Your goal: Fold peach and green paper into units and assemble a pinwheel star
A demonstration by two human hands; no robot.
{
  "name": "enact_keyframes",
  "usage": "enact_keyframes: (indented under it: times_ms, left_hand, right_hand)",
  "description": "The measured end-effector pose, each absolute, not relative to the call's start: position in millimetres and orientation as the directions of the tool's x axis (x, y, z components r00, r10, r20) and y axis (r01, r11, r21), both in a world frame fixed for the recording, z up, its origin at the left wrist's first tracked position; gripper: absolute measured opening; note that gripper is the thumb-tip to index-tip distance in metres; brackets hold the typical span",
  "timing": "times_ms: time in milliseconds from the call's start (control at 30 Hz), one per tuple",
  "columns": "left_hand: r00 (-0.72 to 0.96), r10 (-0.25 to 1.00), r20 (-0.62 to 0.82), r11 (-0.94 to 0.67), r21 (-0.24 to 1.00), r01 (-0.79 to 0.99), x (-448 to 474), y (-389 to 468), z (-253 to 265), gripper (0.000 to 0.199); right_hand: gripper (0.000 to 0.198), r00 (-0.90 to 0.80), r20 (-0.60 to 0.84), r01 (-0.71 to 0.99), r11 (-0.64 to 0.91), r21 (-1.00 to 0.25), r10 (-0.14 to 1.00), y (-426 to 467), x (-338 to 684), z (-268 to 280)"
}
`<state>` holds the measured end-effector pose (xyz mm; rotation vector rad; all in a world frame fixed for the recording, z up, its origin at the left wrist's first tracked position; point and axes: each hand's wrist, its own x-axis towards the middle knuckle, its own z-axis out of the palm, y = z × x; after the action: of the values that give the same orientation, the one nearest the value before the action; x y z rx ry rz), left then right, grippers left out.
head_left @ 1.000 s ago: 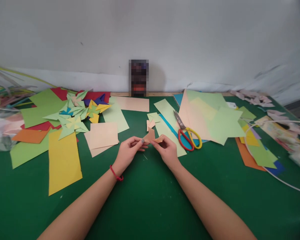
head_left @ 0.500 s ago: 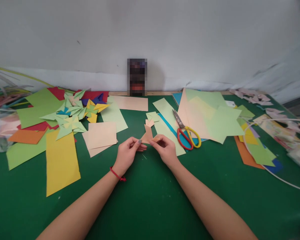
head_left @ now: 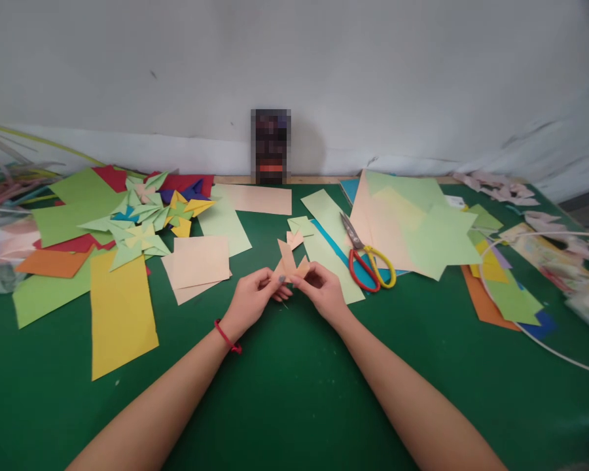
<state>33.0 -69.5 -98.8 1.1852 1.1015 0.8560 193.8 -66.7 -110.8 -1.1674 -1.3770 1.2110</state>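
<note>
Folded peach paper (head_left: 287, 259), one: pinched in the narrow grip of left hand (head_left: 249, 296) and right hand (head_left: 326, 292), inside far edge of table (head_left: 294, 392). Risk: uneven pulling could tear creases.

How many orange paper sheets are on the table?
2: one orange sheet left of the large yellow sheet, another orange sheet right of the scissors, partly under a green sheet. More may be hidden underneath.

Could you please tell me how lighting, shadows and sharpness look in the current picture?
Head view: soft light, a shadow on the wall right of the pixelated dark object; head view: folded paper and scissors fairly clear, plastic at the left edge smeared, faint glare on the table, lower right.
</note>
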Motion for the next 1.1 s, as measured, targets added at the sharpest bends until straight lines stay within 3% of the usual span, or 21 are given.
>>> enact_keyframes:
  times_ms: [267, 800, 1000, 1100]
  left_hand:
    - [0.282, 0.943, -0.174, 0.159, 0.984, 0.076, 32.9, -72.7, -96.2, 0.026]
    - [0.290, 0.943, -0.162, 0.156, 0.987, 0.046, 31.3, -73.2, -92.7, 0.028]
    - [0.272, 0.948, -0.165, 0.203, 0.972, -0.117, 30.4, -71.6, -96.2, 0.050]
    - [0.327, 0.933, -0.149, 0.205, 0.968, -0.145, 29.4, -71.9, -97.8, 0.056]
  right_hand:
    - [0.024, -0.156, 0.008, 0.164, 0.034, -0.986, 0.988, -71.2, 192.9, -110.4]
    - [0.025, -0.246, -0.011, 0.002, -0.011, -1.000, 0.969, -69.1, 197.6, -105.4]
    - [0.017, -0.102, 0.067, 0.050, 0.073, -0.996, 0.993, -67.5, 197.8, -110.3]
    - [0.017, -0.116, 0.130, 0.038, 0.135, -0.990, 0.985, -66.5, 198.5, -113.6]
